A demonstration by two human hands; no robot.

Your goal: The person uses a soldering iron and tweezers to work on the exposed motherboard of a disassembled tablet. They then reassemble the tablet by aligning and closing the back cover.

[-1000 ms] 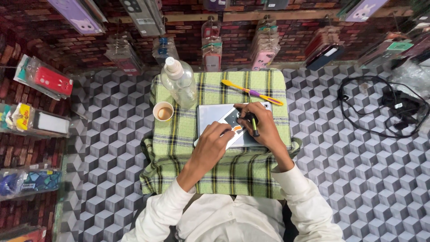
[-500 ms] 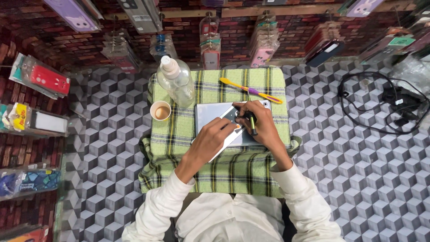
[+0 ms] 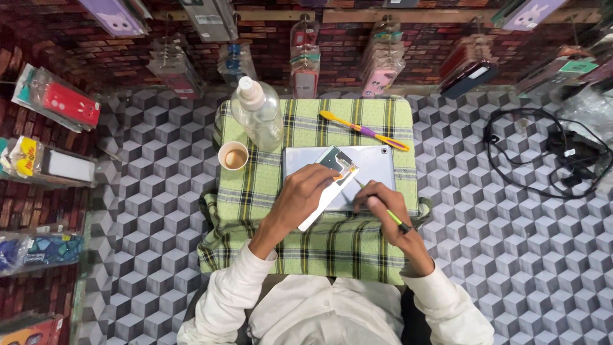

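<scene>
Head cam, looking straight down at a small table w/ a green plaid cloth (image 3: 255, 191), set on a grey cube-pattern floor.

Left hand (image 3: 305, 195): fingers curled over a white phone-shaped piece (image 3: 332, 191), prob. a phone back cover or frame, held tilted diag. across the lower left part of a silver tablet (image 3: 377, 163). Grip is closed on it; the piece's lower end sticks out past the tablet's near edge, upper end by a small dark patch on the tablet's back.

Right hand (image 3: 386, 207): closed round a thin green-handled tool (image 3: 391, 216), pen-style, black butt end pointing back toward the person's right forearm. Tip points toward the white piece; can't tell if it touches. Hands sit just beside each other, not touching.

Tablet lies flat, back up, centre-right of the cloth.

Other stuff on the cloth: clear plastic bottle (image 3: 258, 115) w/ white cap at far left, small paper cup (image 3: 234, 156) w/ brown drink just near-left of it, yellow and purple toothbrush (image 3: 364, 130) lying diag. beyond the tablet, apart from it.

On the floor to the right, well apart: coiled black cable (image 3: 530, 153). Packaged phone cases (image 3: 60, 105) hang along the brick-pattern wall at top and left.
</scene>
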